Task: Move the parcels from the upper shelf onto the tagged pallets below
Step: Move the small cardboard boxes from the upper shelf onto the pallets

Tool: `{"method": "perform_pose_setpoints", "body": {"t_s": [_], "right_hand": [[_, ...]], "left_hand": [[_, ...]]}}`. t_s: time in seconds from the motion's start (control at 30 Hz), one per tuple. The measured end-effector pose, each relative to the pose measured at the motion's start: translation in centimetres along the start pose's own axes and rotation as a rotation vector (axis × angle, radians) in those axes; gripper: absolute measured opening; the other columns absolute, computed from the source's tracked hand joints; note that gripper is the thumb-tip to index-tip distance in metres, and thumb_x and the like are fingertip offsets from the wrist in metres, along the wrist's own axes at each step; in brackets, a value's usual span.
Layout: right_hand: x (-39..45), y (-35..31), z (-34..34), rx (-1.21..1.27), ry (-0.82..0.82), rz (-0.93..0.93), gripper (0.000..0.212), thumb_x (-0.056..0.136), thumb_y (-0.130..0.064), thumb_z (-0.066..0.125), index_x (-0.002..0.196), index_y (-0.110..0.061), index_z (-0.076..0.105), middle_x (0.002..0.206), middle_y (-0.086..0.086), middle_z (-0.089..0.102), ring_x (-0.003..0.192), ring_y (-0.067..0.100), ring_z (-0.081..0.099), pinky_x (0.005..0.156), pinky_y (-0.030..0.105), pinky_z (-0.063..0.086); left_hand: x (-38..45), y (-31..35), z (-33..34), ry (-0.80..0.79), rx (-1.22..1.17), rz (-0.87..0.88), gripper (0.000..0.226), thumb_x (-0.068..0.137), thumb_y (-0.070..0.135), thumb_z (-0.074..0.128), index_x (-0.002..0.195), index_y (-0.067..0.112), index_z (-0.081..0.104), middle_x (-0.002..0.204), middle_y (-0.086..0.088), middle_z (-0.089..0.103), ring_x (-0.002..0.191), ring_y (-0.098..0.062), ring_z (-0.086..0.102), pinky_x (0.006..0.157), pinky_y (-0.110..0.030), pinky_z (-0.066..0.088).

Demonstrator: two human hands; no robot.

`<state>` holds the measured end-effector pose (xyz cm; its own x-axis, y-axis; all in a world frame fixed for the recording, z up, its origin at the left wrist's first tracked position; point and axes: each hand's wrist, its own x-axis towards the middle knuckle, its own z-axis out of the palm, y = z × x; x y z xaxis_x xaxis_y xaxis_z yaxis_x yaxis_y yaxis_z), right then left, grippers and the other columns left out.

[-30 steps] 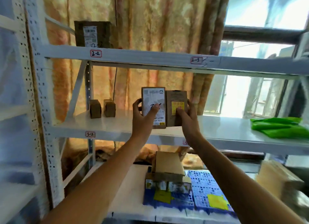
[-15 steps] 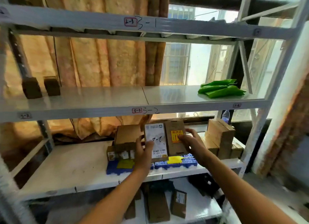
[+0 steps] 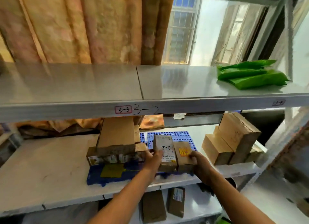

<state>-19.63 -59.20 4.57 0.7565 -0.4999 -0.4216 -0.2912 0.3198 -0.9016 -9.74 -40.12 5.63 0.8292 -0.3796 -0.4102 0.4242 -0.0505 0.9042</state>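
Note:
Two small brown parcels are pressed side by side between my hands, low over the right blue pallet (image 3: 175,135). The left parcel (image 3: 164,148) has a white label marked "2-2". The right parcel (image 3: 183,154) carries a yellow sticker. My left hand (image 3: 153,158) grips the labelled parcel's left side, and my right hand (image 3: 199,163) grips the other parcel's right side. I cannot tell whether the parcels touch the pallet. The left blue pallet (image 3: 95,177), with a yellow tag (image 3: 112,171), bears a stack of cardboard boxes (image 3: 117,140).
The upper shelf (image 3: 83,83), tagged "3-3", holds green plastic bags (image 3: 250,74) at the right. Larger cardboard boxes (image 3: 230,140) stand right of the pallets. Two more parcels (image 3: 163,205) lie on the shelf underneath. A curtain hangs behind.
Both hands have carried the two parcels down and forward onto the right pallet area, and the parcels have tipped from upright toward flat. My view has dropped lower.

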Motion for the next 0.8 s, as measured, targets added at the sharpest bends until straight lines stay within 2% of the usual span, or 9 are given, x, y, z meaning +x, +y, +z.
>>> {"method": "perform_pose_setpoints", "body": {"t_s": [0.1,0.17,0.23,0.33,0.4,0.47,0.57,0.67,0.8], "right_hand": [[4.0,-0.2,-1.1,0.031,0.052,0.043,0.028,0.094,-0.026,0.059,0.114,-0.007,0.067,0.103,0.018,0.078,0.089,0.034,0.074,0.081,0.046,0.059],[6.1,-0.6,-1.4,0.000,0.096,0.062,0.024,0.097,-0.021,0.058,0.113,-0.006,0.066,0.097,0.016,0.077,0.085,0.030,0.073,0.079,0.044,0.060],[8.5,-0.9,-1.8,-0.069,0.139,0.084,0.022,0.100,-0.018,0.056,0.116,-0.006,0.064,0.095,0.016,0.073,0.079,0.027,0.069,0.066,0.036,0.056],[11.8,-1.3,-2.0,-0.101,0.187,0.119,0.031,0.104,-0.017,0.055,0.129,0.000,0.057,0.118,0.029,0.069,0.077,0.031,0.069,0.053,0.031,0.056],[13.6,-1.6,-2.0,-0.117,0.196,0.147,0.032,0.106,-0.022,0.055,0.131,-0.002,0.054,0.121,0.027,0.067,0.071,0.028,0.069,0.048,0.030,0.054],[15.1,-1.5,-1.6,-0.126,0.187,0.167,0.034,0.106,-0.026,0.054,0.133,-0.006,0.051,0.124,0.025,0.066,0.081,0.030,0.069,0.055,0.034,0.055],[17.2,-1.4,-0.7,-0.129,0.180,0.129,0.037,0.106,-0.026,0.055,0.137,-0.006,0.050,0.130,0.025,0.063,0.103,0.042,0.069,0.076,0.051,0.059],[18.5,-1.4,-0.4,-0.156,0.168,0.069,0.042,0.105,-0.023,0.056,0.144,-0.008,0.048,0.139,0.021,0.059,0.119,0.039,0.064,0.096,0.049,0.056],[18.8,-0.8,-0.5,-0.267,0.135,0.006,0.047,0.097,-0.012,0.059,0.143,-0.014,0.050,0.138,0.016,0.060,0.120,0.033,0.062,0.103,0.050,0.053]], "left_hand": [[4.3,0.7,1.9,0.007,0.018,-0.052,0.049,0.089,0.032,0.066,0.130,0.014,0.046,0.103,-0.007,0.064,0.088,-0.021,0.064,0.067,-0.030,0.057],[6.9,1.1,2.9,0.064,0.005,-0.054,0.038,0.094,0.022,0.062,0.128,0.010,0.050,0.099,-0.007,0.066,0.078,-0.019,0.064,0.049,-0.023,0.050],[9.6,1.2,3.9,0.083,0.037,-0.066,0.043,0.097,0.015,0.060,0.137,0.008,0.047,0.114,-0.013,0.066,0.089,-0.025,0.067,0.058,-0.026,0.054],[13.1,1.3,4.5,0.101,0.127,-0.079,0.045,0.101,0.013,0.053,0.144,0.006,0.040,0.131,-0.018,0.060,0.110,-0.035,0.064,0.091,-0.043,0.057],[15.0,1.4,4.7,0.135,0.180,-0.067,0.042,0.103,0.015,0.049,0.143,0.007,0.039,0.132,-0.017,0.058,0.104,-0.032,0.062,0.088,-0.042,0.057],[16.5,1.3,4.8,0.182,0.246,-0.057,0.039,0.104,0.016,0.045,0.142,0.007,0.040,0.137,-0.017,0.057,0.105,-0.032,0.060,0.090,-0.041,0.052],[18.4,0.5,4.9,0.243,0.376,-0.055,0.051,0.107,0.017,0.041,0.156,0.010,0.030,0.157,-0.015,0.042,0.135,-0.037,0.048,0.108,-0.042,0.043],[18.6,-0.1,5.6,0.381,0.671,0.113,0.050,0.099,0.018,0.055,0.148,0.013,0.045,0.154,-0.013,0.045,0.136,-0.037,0.047,0.110,-0.044,0.042],[18.0,-1.3,6.5,0.226,0.957,0.149,0.065,0.082,0.035,0.067,0.145,0.034,0.051,0.168,0.003,0.018,0.151,-0.033,0.020,0.120,-0.046,0.030]]}}
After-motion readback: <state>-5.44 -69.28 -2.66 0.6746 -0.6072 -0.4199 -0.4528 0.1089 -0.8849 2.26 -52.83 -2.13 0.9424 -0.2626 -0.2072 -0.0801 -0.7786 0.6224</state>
